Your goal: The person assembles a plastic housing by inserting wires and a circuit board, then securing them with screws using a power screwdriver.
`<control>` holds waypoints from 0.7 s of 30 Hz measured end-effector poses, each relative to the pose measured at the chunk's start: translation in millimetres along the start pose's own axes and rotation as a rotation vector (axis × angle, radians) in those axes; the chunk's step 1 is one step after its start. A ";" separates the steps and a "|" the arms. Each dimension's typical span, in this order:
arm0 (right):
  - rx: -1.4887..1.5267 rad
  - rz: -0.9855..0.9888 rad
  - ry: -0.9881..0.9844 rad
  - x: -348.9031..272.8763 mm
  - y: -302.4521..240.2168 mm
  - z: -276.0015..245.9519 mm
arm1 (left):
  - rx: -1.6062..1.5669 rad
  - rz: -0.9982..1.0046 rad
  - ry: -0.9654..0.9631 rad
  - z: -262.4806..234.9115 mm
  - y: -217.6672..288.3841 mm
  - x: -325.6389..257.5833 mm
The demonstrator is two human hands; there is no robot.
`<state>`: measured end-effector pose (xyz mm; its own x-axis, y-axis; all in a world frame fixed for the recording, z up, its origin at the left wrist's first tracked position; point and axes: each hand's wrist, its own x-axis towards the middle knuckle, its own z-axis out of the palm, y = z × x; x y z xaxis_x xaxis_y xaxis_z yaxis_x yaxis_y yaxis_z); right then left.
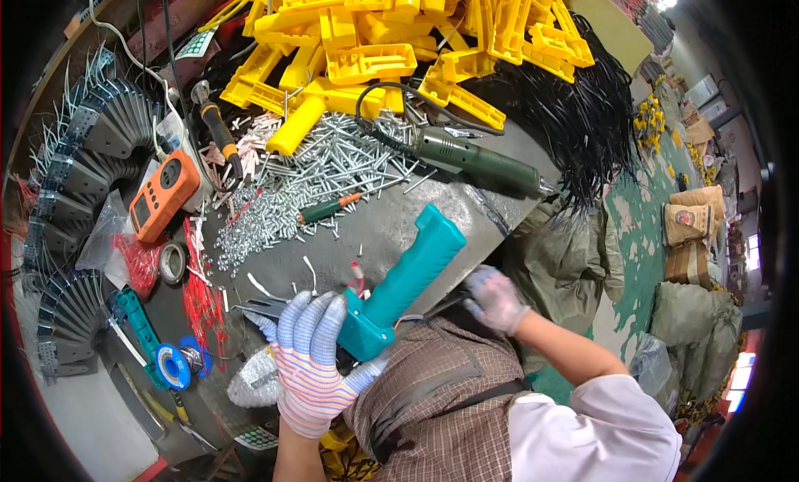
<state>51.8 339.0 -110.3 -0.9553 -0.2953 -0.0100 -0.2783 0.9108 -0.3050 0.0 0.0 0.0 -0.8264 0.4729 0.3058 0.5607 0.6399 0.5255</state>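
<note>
Gripping the teal plastic housing (399, 286) at centre frame, my left hand (310, 361) wraps closed around its lower end to steady it against my lap; my right hand (495, 299) seems pinched on something small, though I cannot tell what.

On my feed, the left hand (306, 361) wears a knitted glove striped blue, white and pink, the right hand (494, 299) a pale thin glove, with a white sleeve (599, 436) and brown checked apron (441, 399).
</note>
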 end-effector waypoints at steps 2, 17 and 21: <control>-0.041 0.010 -0.062 -8.2 -1.7 -57.5 | 0.037 -0.005 -0.036 0.5 1.3 -5.7; -0.635 -0.630 0.181 197.1 -32.8 -226.1 | 0.042 0.014 0.016 -2.8 -1.6 -1.0; -0.900 -0.795 -0.052 248.7 -89.9 -229.0 | 0.030 0.009 -0.033 -4.6 -3.7 -2.2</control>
<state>-183.4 249.7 132.8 -0.4852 -0.8586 -0.1655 -0.7777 0.3372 0.5306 -0.5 -6.2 1.0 -0.8192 0.4981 0.2844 0.5702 0.6532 0.4983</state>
